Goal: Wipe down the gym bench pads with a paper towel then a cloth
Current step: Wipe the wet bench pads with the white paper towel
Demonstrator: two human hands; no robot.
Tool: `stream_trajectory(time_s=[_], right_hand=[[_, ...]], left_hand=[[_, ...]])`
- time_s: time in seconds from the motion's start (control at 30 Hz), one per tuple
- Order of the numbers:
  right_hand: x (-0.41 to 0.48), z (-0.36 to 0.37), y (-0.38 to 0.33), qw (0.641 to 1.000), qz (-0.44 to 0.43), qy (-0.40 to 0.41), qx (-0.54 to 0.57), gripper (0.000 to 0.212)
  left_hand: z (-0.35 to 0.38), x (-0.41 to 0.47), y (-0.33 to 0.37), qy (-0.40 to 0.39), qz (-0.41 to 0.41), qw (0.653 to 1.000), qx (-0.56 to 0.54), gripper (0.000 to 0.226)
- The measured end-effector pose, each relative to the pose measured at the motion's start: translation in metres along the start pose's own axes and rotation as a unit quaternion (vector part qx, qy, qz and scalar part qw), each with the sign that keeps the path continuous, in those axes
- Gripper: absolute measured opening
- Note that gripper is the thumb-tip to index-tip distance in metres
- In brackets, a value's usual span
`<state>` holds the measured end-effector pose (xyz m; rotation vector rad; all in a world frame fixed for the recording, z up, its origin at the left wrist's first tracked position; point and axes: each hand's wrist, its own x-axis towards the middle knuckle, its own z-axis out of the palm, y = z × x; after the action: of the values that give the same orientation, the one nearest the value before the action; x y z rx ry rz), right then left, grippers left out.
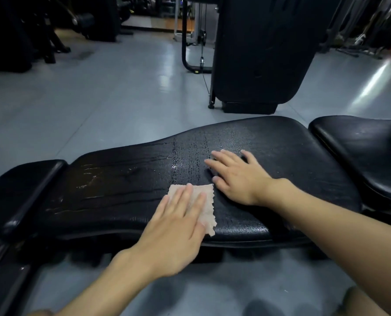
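Note:
A long black bench pad (126,179) runs across the view, cracked and wet, with beaded droplets near its middle. My left hand (178,226) lies flat on a small beige cloth (207,208) with a zigzag edge, pressing it to the pad's near side. My right hand (237,176) rests palm down on the bare pad just right of the cloth, fingers spread, holding nothing. A smaller black pad (19,188) sits at the left end. Another black seat pad (367,156) sits at the right end.
A tall black upright machine pad (260,53) stands on the grey floor (98,92) behind the bench. Cable machine frames and racks line the back and the left. The bench's frame (5,277) shows at lower left.

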<state>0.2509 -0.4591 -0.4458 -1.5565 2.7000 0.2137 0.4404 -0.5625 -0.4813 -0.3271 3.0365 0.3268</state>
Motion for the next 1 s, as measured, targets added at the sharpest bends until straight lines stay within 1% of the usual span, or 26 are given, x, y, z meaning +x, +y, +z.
stream_trajectory(time_s=[0.07, 0.1, 0.2, 0.27, 0.33, 0.4, 0.6, 0.7, 0.8, 0.9, 0.97, 1.0], right_hand=[[0.004, 0.006, -0.006, 1.0, -0.001, -0.017, 0.026, 0.052], [0.005, 0.009, -0.006, 1.0, 0.0, -0.016, 0.027, 0.052], [0.005, 0.013, -0.003, 1.0, -0.001, -0.006, 0.029, 0.053], [0.006, 0.014, -0.003, 1.0, 0.001, -0.005, 0.029, 0.057], [0.006, 0.015, -0.004, 1.0, 0.0, -0.007, 0.026, 0.072], [0.007, 0.016, -0.003, 1.0, 0.0, -0.012, 0.022, 0.08], [0.009, 0.017, -0.003, 1.0, 0.003, -0.006, 0.013, 0.082], [0.01, 0.016, -0.003, 1.0, 0.005, -0.01, 0.014, 0.082], [0.01, 0.016, -0.003, 1.0, 0.006, -0.009, 0.01, 0.082], [0.01, 0.018, -0.002, 1.0, 0.008, -0.012, 0.008, 0.082], [0.01, 0.018, -0.003, 1.0, 0.008, -0.008, 0.005, 0.076], [0.01, 0.018, -0.003, 1.0, 0.01, -0.008, 0.004, 0.07]], left_hand=[[0.002, -0.002, -0.001, 0.028, -0.003, 0.999, 0.016, 0.068], [0.003, 0.0, -0.002, 0.029, 0.003, 0.999, 0.022, 0.072], [0.002, 0.018, -0.011, 0.002, 0.007, 1.0, 0.017, 0.079], [-0.003, 0.039, -0.02, -0.019, -0.008, 1.0, -0.003, 0.074], [-0.008, 0.065, -0.031, -0.03, -0.028, 0.999, -0.014, 0.061], [-0.013, 0.096, -0.044, -0.037, -0.046, 0.998, -0.023, 0.058], [-0.029, 0.189, -0.081, -0.044, -0.098, 0.993, -0.053, 0.06], [-0.035, 0.22, -0.092, -0.044, -0.12, 0.99, -0.06, 0.061], [-0.037, 0.224, -0.092, -0.044, -0.132, 0.988, -0.065, 0.06], [-0.034, 0.197, -0.084, -0.045, -0.117, 0.99, -0.064, 0.06], [-0.029, 0.165, -0.077, -0.047, -0.103, 0.992, -0.062, 0.06], [-0.026, 0.146, -0.073, -0.047, -0.095, 0.993, -0.061, 0.059]])
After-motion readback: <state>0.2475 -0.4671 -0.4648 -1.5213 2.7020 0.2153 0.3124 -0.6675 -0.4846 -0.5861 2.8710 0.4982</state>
